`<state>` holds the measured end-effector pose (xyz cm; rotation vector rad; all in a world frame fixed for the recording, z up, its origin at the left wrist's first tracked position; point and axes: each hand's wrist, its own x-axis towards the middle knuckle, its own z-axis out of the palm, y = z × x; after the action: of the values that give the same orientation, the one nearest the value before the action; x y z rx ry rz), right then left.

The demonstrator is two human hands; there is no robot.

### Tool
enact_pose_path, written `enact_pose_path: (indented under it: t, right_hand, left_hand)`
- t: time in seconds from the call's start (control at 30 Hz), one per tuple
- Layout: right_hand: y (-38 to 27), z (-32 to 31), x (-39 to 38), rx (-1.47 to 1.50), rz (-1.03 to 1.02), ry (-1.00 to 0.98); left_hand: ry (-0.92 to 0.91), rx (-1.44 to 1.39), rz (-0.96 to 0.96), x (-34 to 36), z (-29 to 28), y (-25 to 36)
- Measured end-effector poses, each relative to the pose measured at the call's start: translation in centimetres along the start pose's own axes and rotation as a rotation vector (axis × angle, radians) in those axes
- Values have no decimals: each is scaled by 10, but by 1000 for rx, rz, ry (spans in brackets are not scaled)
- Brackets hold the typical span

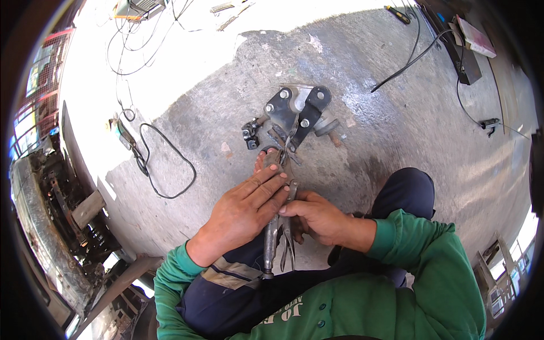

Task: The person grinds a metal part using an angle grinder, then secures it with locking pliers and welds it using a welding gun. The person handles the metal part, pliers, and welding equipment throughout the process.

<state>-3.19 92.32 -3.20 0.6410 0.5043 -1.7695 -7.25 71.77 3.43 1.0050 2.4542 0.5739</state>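
two hands point(249, 212) point(317, 215) around smooth steel locking pliers point(271, 238), rough concrete floor point(396, 130)

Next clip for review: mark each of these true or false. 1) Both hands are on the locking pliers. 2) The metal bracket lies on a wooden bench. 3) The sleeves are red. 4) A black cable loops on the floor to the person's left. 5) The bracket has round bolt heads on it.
1) True: the left hand lies over the long steel locking pliers and the right hand grips them.
2) False: the grey-and-black metal bracket lies on the concrete floor.
3) False: the sleeves are green.
4) True: black cable.
5) True.
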Motion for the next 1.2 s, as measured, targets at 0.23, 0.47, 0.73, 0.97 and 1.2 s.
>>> enact_pose_path:
  t: [0.23,0.47,0.73,0.97,1.2]
  right_hand:
    - [-4,-2,-2,-76,17,-19]
    - [-4,3,-9,-176,0,-38]
    - [1,4,-15,-221,8,-85]
    - [2,0,-34,-358,17,-149]
    - [-19,6,-70,-1387,-334,-209]
  left_hand:
    - [5,-24,-1,5,-2,1]
    - [-28,10,-49,9,1,6]
    - [-39,40,-25,8,2,2]
    - [-24,68,-38,11,2,9]
    - [17,43,-51,6,10,2]
